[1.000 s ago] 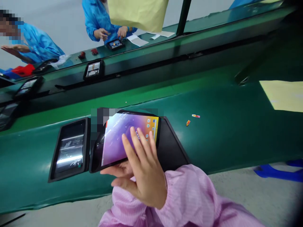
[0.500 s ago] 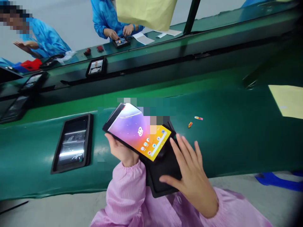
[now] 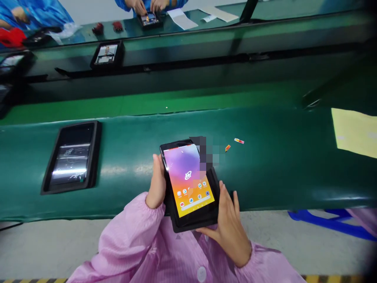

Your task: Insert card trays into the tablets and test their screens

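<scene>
"Hands, what do they hold?"

"Left hand (image 3: 156, 182) grips the left edge of a tablet (image 3: 188, 182); right hand (image 3: 228, 228) cups the lower right corner of a black tray (image 3: 193, 225) beneath it. Both closed around the load, neither wide."

"Tablet position?"

"Held up before a pink sleeve (image 3: 126, 236), over the near edge of a green conveyor belt (image 3: 265, 177). Screen lit, app icons showing; upper right corner pixelated."

"Nearby?"

"On the belt: a second black tray (image 3: 72, 155) well to the left, a small orange piece (image 3: 227, 148) and a striped strip (image 3: 239, 140) just beyond the tablet, a yellow sheet (image 3: 355, 131) far right. On a farther belt, a co-worker's hands (image 3: 149, 6) touch a device (image 3: 149, 19)."
</scene>
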`<state>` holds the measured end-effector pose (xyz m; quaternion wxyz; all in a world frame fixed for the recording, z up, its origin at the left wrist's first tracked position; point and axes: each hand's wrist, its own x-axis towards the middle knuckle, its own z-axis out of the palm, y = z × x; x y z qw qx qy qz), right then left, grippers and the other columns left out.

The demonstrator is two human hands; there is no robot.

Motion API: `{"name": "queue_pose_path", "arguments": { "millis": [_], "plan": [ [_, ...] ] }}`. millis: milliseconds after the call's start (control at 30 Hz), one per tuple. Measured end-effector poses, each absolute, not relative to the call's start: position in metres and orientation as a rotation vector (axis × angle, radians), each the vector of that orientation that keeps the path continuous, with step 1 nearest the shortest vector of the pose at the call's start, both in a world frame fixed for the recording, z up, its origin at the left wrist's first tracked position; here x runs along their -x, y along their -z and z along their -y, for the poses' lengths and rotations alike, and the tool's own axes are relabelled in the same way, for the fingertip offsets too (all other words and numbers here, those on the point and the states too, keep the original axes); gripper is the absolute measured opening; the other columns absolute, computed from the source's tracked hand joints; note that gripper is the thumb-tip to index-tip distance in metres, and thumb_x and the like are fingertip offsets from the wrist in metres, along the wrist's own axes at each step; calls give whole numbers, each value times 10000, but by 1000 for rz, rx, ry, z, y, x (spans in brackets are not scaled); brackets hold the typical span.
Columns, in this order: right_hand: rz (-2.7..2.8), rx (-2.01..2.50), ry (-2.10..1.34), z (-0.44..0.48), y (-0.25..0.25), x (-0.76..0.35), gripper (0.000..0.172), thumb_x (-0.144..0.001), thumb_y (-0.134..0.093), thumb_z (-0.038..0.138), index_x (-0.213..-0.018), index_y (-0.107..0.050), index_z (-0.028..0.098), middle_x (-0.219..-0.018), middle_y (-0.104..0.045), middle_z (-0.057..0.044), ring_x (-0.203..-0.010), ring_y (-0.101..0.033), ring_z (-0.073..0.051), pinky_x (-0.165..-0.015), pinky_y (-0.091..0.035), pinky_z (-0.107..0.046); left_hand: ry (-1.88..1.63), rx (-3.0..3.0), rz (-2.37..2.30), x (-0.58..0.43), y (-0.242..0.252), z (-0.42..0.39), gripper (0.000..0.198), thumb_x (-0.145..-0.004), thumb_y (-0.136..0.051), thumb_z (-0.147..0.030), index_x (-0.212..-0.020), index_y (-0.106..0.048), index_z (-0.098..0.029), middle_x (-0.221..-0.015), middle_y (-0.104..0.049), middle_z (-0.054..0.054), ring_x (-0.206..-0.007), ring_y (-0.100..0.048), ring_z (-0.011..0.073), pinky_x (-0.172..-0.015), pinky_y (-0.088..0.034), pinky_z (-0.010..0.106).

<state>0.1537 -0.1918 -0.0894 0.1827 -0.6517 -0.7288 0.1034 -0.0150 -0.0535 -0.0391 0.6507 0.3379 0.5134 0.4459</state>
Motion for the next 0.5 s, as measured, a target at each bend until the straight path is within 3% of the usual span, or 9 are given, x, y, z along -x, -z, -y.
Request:
{"name": "queue_pose_path", "arguments": {
  "millis": [67,167,233,300,367,500],
  "plan": [
    [2036,1820,-308,192,90,-154,1229,-745,-549,728,-1509,104,20,-1506,-289,-308,-1392,-340,-395,-1094,-264,-643,-866,-1146,-1256,25,34,65,686,-940,-188,-634,-1419,-428,-205,-1357,-554,110,-1270,-512,261,-1084,-395,425],
    [2007,1817,-350,195,91,-155,1227,-744,-574,712,-1513,97,31,-1507,-297,-296,-1395,-338,-385,-1098,-270,-633,-511,-1729,-1512,47,31,92,668,-924,-362,-601,-1486,-314,-243,-1473,-411,124,-1366,-375,302,-1127,-307,508],
    [1996,1820,-366,197,91,-154,1220,-748,-575,705,-1512,90,25,-1507,-297,-293,-1406,-316,-377,-1096,-286,-620,-353,-2019,-1634,60,37,114,843,-856,-476,-643,-1523,-202,-207,-1532,-295,177,-1410,-281,364,-1112,-287,576],
    [1999,1823,-349,195,90,-151,1190,-766,-559,697,-1514,74,22,-1508,-297,-287,-1412,-297,-373,-1088,-303,-609,-314,-2238,-1601,68,50,133,1154,-728,-536,-761,-1537,-3,-134,-1559,-173,258,-1438,-181,429,-1099,-247,642],
    [2013,1812,-281,185,91,-149,1146,-790,-533,687,-1518,56,25,-1501,-305,-286,-1398,-314,-373,-1083,-307,-603,-306,-2360,-1484,70,66,140,1385,-601,-540,-854,-1501,154,-62,-1538,-134,334,-1438,-127,472,-1086,-194,698],
    [2013,1770,-72,121,94,-141,1172,-780,-525,699,-1511,83,14,-1454,-349,-317,-1279,-439,-383,-1072,-301,-596,-323,-2395,-1438,66,81,110,1473,-553,-620,-822,-1458,271,-76,-1529,-132,353,-1442,-89,463,-1094,-156,707]
  ]
}}
